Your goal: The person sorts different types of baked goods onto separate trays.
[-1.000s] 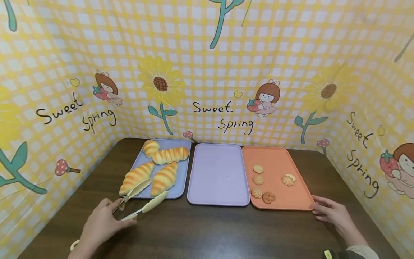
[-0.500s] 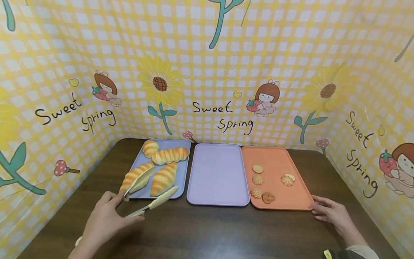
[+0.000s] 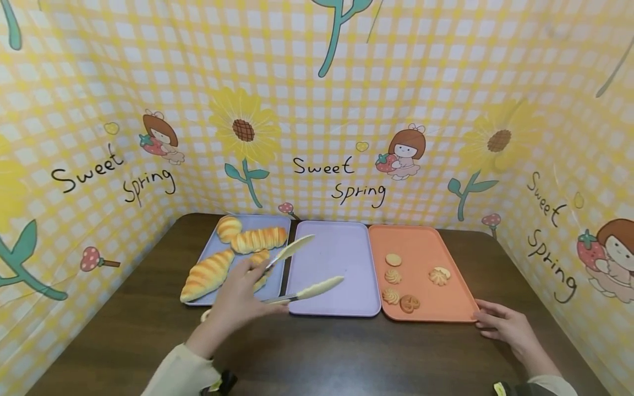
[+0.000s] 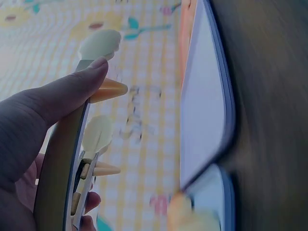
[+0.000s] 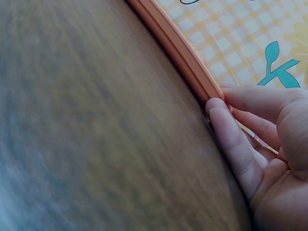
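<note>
My left hand (image 3: 239,300) grips a pair of tongs (image 3: 321,287) with cream scalloped tips. Their arms are spread, nothing is between them, and they hang over the lilac tray (image 3: 327,258) and the edge of the blue tray (image 3: 200,301). In the left wrist view the thumb lies along one metal arm of the tongs (image 4: 60,163). My right hand (image 3: 510,330) pinches the near right corner of the orange tray (image 3: 421,242); the right wrist view shows thumb and fingers at that corner (image 5: 204,86). The left hand partly hides one striped bread roll (image 3: 260,257) on the blue tray.
Other striped bread rolls (image 3: 207,275) lie on the blue tray. Several cookies (image 3: 393,276) and a pretzel-shaped cookie (image 3: 409,303) lie on the orange tray. The trays stand side by side on a dark wooden table (image 3: 337,357), with a yellow checked cloth (image 3: 317,110) behind.
My left hand has carried the spread tongs rightward, from over the blue tray's front to over the lilac tray. The right hand stays at the orange tray's corner.
</note>
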Motion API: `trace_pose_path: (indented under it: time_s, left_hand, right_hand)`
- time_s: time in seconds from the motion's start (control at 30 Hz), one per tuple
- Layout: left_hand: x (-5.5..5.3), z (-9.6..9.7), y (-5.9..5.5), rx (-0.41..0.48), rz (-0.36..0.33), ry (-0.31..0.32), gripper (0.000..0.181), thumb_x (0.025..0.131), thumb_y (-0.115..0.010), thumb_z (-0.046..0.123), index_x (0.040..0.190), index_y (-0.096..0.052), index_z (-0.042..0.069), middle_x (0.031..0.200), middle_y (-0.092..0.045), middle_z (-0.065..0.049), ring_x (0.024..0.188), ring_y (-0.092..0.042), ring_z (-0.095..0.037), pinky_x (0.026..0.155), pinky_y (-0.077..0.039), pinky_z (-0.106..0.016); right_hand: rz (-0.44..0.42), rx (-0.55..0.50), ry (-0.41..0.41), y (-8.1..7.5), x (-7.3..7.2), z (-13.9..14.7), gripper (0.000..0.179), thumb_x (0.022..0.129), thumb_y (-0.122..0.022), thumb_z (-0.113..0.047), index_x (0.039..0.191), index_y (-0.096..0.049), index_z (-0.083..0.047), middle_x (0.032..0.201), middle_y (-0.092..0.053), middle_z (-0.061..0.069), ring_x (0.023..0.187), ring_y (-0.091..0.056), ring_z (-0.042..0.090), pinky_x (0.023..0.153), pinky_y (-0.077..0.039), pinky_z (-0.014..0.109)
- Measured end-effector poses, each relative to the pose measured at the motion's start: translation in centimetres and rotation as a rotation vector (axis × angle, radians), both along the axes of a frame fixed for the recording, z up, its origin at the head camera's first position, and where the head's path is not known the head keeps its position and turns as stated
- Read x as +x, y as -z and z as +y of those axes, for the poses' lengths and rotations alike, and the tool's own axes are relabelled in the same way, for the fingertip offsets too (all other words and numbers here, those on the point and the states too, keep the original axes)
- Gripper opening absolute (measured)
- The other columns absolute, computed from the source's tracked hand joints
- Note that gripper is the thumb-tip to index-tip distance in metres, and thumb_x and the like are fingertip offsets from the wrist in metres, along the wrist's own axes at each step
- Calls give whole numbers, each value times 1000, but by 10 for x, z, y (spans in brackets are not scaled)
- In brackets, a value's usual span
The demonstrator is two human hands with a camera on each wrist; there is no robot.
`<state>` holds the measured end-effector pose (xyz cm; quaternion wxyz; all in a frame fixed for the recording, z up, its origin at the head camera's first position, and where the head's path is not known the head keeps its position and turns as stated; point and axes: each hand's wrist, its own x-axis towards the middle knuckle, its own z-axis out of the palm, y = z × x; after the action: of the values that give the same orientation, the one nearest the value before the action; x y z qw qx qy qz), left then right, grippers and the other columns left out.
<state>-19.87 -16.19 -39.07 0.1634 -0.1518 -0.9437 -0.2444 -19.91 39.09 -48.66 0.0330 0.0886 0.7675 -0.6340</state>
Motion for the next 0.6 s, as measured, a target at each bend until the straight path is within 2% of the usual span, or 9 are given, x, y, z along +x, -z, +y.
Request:
trace_pose_path:
  time_s: [0.2,0.43,0.6]
  left_hand:
    - [-21,53,0,6,-62,79,111,55,-94,54,141,-53,-3,98,-48,-3,82,-42,-16,65,-40,-30]
    - [-42,111,9,-46,-49,202,111,58,-92,56,143,-50,-2,97,-47,-3,81,-41,-15,64,-40,-27]
    - [-52,150,19,-99,-40,273,110,60,-89,59,143,-50,-1,94,-44,0,79,-39,-13,61,-36,-23]
  right_hand:
    - [-2,-5,11,1,-1,0,30,92,-70,-6,97,-68,-36,88,-66,-6,77,-69,11,69,-58,30]
    - [1,-11,12,2,-2,1,33,92,-71,-6,95,-69,-38,87,-66,-7,76,-69,11,68,-58,30]
    - [-1,1,6,1,0,1,32,92,-70,-7,96,-68,-39,88,-66,-7,77,-69,10,69,-58,29]
